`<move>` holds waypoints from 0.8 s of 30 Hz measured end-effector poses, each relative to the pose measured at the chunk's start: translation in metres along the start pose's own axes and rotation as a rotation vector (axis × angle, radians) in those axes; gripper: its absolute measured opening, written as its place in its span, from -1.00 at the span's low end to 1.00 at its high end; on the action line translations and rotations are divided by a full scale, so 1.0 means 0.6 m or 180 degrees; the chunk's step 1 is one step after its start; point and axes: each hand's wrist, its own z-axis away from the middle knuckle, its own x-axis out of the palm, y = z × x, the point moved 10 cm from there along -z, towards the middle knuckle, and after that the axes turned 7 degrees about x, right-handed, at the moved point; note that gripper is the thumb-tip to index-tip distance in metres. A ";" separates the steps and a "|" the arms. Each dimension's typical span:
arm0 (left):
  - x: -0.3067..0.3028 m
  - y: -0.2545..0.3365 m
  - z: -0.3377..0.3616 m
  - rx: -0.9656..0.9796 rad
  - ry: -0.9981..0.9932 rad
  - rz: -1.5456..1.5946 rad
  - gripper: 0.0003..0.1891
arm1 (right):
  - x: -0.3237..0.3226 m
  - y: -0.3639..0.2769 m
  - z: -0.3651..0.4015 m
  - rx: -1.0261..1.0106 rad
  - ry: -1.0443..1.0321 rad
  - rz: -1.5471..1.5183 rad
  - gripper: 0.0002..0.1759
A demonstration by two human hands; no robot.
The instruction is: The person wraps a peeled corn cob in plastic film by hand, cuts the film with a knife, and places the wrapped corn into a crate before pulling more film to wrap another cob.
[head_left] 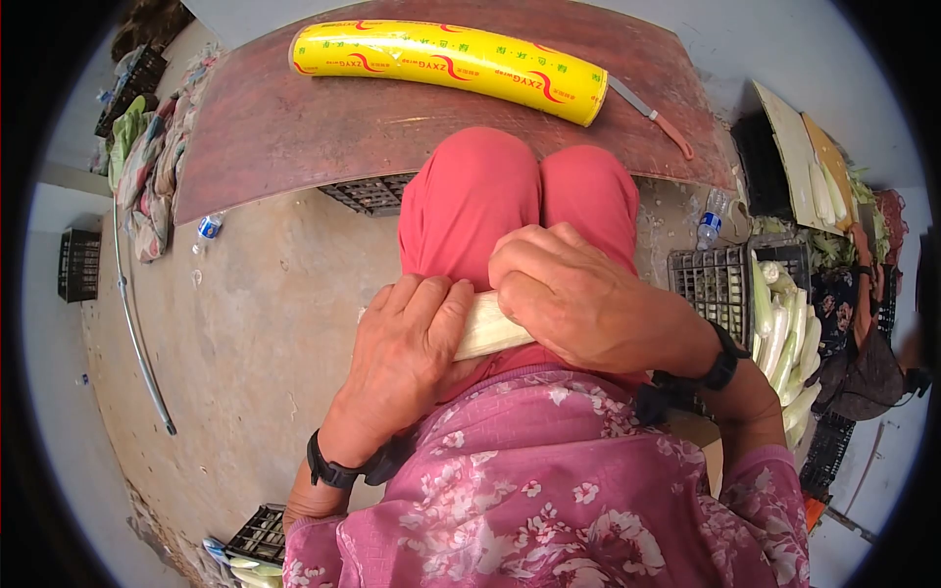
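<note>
A pale, whitish-yellow long piece [488, 329], which looks like a peeled vegetable or husked cob, lies across my lap. My left hand [412, 323] is closed over its left part, fingers pressed together on top. Over its right end my right hand [578, 289] is curled, with the fingertips tucked out of sight. Both ends of the piece are mostly hidden by the hands. Beyond my knees, a yellow printed roll of wrap [451, 67] rests on the reddish-brown table [294, 137]. Beside the roll's right end is a knife [652, 116] with a pink handle.
A black crate [708, 284] stands at the right, with long pale green-white vegetables [787, 338] beside it. Further right sits another person [863, 323], partly seen. A metal pole [137, 323] and a bundled cloth [152, 186] are at the left. Bottles lie on the floor.
</note>
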 end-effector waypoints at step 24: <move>-0.004 0.021 0.017 0.0509 0.0265 -0.0216 -0.59 | -0.024 0.041 0.067 0.0465 0.0355 -0.0501 -0.91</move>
